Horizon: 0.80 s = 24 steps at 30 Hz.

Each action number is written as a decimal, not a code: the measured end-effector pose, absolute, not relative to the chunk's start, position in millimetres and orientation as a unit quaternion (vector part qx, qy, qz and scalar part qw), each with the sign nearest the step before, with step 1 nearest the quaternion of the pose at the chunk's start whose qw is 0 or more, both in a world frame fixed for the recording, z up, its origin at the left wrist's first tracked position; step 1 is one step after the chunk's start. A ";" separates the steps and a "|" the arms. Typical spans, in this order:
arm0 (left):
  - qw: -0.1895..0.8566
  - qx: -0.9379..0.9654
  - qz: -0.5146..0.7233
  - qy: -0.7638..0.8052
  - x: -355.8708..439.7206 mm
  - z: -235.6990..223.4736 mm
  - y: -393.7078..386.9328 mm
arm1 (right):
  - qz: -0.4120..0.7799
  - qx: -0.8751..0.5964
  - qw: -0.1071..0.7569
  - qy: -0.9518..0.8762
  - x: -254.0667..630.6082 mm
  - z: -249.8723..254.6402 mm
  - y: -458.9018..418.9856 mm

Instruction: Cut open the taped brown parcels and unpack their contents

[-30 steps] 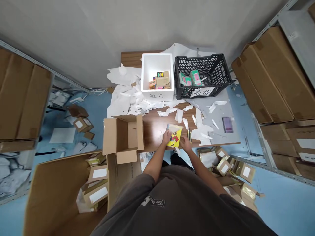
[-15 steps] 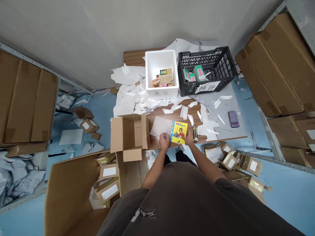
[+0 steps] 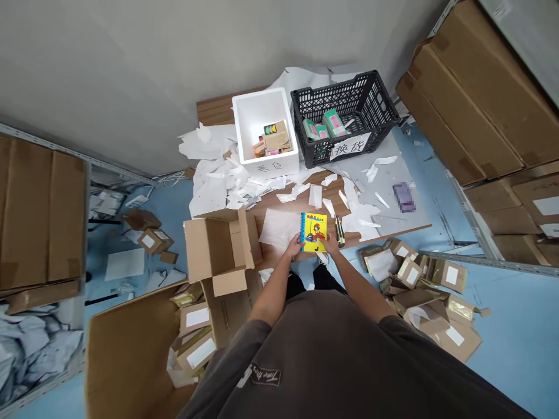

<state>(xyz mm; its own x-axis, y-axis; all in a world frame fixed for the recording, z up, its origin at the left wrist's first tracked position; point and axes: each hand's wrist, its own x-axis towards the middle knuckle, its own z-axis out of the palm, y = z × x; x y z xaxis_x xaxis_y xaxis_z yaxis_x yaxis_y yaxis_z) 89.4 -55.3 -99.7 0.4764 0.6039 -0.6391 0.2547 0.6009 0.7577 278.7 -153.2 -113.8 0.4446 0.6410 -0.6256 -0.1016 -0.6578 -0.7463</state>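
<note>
**Yellow booklet (image 3: 314, 231) held in two hands at the table's (image 3: 279, 254) front edge**

Left hand (image 3: 294, 246): fingers on the booklet's left side, by the blue strip. Right hand (image 3: 331, 243): gripping its lower right side. Hands apart, booklet between them, cover up, cartoon figure showing. Can't tell whether its underside touches the table.

White sheet (image 3: 278, 227) lies flat on the wood, just left of the booklet. Black-and-yellow tool (image 3: 339, 230) is just right of the right hand, close to the front edge.

Open cardboard box (image 3: 201, 250) sits at the table's front left corner, flaps out. White bin (image 3: 269, 168) is toward the back edge, small printed packs (image 3: 276, 137) inside, handwriting on its front. Black crate (image 3: 317, 154) stands to its right, green-and-pink boxes (image 3: 334, 123) at its left end, handwritten label (image 3: 350, 146) on the front.

Torn white paper (image 3: 208, 192) heaped left of and in front of the bin; more scraps (image 3: 360, 215) right of the tool. Purple item (image 3: 404, 197), pixelated, near the right edge.

Off the table: big open carton (image 3: 131, 349) at lower left, labelled parcels (image 3: 196, 317) in it. Pile of cardboard boxes (image 3: 437, 317) on the floor at right. Large cartons on shelves both sides.
</note>
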 end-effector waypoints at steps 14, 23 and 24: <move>0.775 0.425 0.252 0.395 41.4 39.5 -47.1 | 0.667 -0.474 0.527 -0.227 299.1 69.5 -130.2; 0.503 0.649 0.345 0.455 87.8 95.9 -46.9 | 0.562 -0.516 0.556 -0.329 260.3 106.9 -103.6; 0.512 0.655 0.356 0.427 94.9 101.2 -47.1 | 0.546 -0.512 0.553 -0.367 254.3 110.9 -102.8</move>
<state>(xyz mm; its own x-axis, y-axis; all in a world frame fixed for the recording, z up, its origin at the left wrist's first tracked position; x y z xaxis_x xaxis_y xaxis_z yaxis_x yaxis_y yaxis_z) 94.9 -47.1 101.2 0.3820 0.9237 0.0276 0.1949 -0.1097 0.9747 254.3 -102.8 110.9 0.1357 0.9788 -0.1534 -0.2283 -0.1198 -0.9662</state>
